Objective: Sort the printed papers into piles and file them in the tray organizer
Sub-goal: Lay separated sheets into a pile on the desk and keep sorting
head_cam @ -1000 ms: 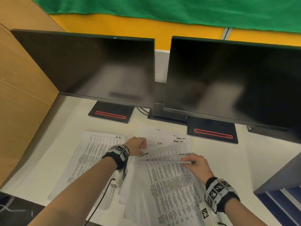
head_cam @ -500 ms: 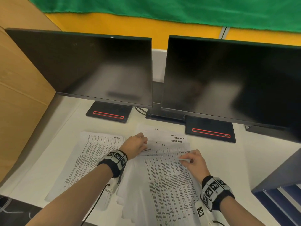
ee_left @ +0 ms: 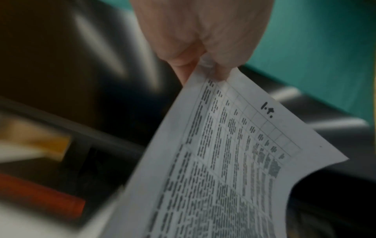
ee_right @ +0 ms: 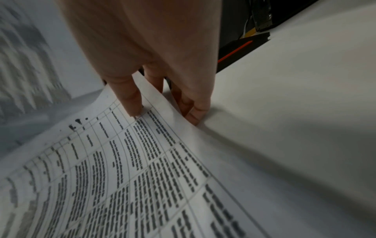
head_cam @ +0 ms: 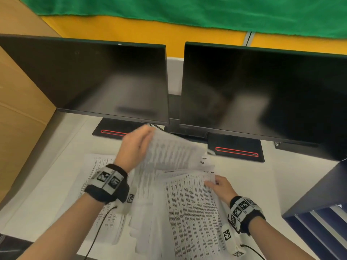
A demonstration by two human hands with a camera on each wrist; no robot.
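Observation:
My left hand (head_cam: 138, 147) pinches the top corner of a printed sheet (head_cam: 172, 153) and holds it lifted above the desk, in front of the monitors. The left wrist view shows that sheet (ee_left: 223, 161) hanging from thumb and fingers, marked "I.T." by hand. A fanned stack of printed papers (head_cam: 193, 212) lies in the middle of the white desk (head_cam: 281, 184). At the stack's top right corner my right hand (head_cam: 216, 183) pinches the top sheet (ee_right: 142, 161), thumb on top and fingers (ee_right: 193, 112) under the edge. A separate pile (head_cam: 97, 169) lies to the left. The dark blue tray organizer (head_cam: 319, 218) stands at the right.
Two dark monitors (head_cam: 93, 81) (head_cam: 262, 91) stand across the back of the desk, on black bases with red stripes (head_cam: 236, 151). A cardboard box (head_cam: 18, 109) walls off the left side. More sheets with handwritten marks (head_cam: 204, 162) lie behind the stack.
My left hand has lifted a sheet off the stack, up and back toward the monitors. The right hand has stayed at the stack's top right corner.

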